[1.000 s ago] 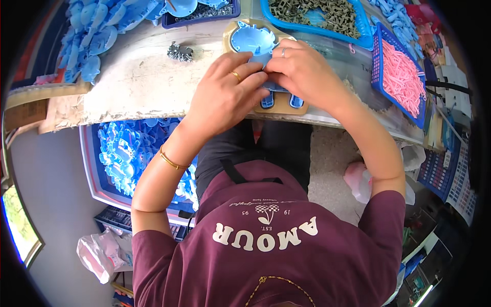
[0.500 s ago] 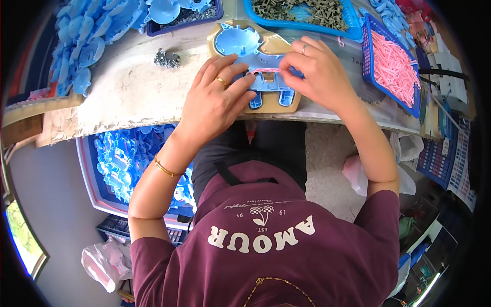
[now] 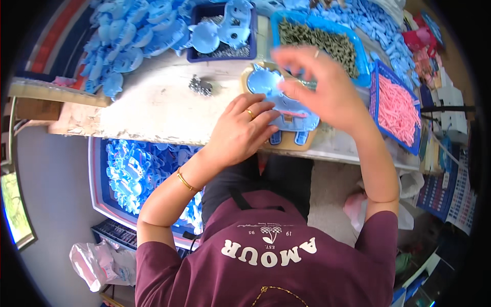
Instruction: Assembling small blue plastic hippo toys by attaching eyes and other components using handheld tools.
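A light blue plastic shell (image 3: 266,82) with a rounded end lies in a tan holding block (image 3: 303,141) at the table's near edge. Across its lower part runs a thin pink strip (image 3: 295,113). My left hand (image 3: 244,123) rests at the shell's left side, fingers extended and fingertips on it near the strip's left end, which they hide. Above the shell's right side, my right hand (image 3: 322,84) is raised and blurred, thumb and fingers apart, with nothing visible in it. It is near the bright blue tray (image 3: 364,82) of small grey-green parts.
A blue basket (image 3: 374,102) of pink strips stands at the right. Left of the block lies a small heap of dark metal bits (image 3: 200,86). Behind it are a navy tray (image 3: 193,55) of screws and piled blue shells (image 3: 128,59). A large bin (image 3: 96,179) of blue parts stands below.
My right hand has let go of the pink strip's right end and lifted away toward the grey-green parts. The left stays at the shell. The whole view has shifted.
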Demonstrator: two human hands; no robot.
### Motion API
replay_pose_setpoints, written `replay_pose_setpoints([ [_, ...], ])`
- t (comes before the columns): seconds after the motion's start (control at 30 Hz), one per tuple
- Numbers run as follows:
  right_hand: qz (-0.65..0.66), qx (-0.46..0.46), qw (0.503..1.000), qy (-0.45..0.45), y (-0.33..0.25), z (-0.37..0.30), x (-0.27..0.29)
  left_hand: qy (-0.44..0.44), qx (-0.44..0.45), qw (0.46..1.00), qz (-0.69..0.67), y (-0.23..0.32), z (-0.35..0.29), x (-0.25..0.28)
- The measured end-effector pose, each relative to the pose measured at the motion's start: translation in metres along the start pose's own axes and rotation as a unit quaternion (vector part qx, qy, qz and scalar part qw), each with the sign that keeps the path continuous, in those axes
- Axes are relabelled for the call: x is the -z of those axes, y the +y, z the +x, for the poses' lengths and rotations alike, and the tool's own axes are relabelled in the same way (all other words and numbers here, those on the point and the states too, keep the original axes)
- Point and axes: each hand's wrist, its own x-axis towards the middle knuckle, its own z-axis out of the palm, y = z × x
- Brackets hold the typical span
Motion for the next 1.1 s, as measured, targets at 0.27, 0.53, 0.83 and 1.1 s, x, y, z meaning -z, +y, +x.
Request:
replay_pose_setpoints([
  [0.27,0.038,0.090,0.953,0.285,-0.065,0.152,0.019,0.096,0.153,0.981,0.074,-0.058,0.032,0.030],
  [0.53,0.190,0.323,0.890,0.259,-0.057,0.212,-0.015,-0.076,0.229,0.944,0.224,-0.112,0.071,0.037],
  [0.83,0.210,0.129,0.936,0.251,-0.061,0.152,0.026,-0.225,0.213,0.901,0.305,-0.127,0.116,0.026],
  [1.1,0.230,0.069,0.954,0.181,-0.050,0.114,0.030,-0.227,0.210,0.920,0.242,-0.135,0.108,0.043],
])
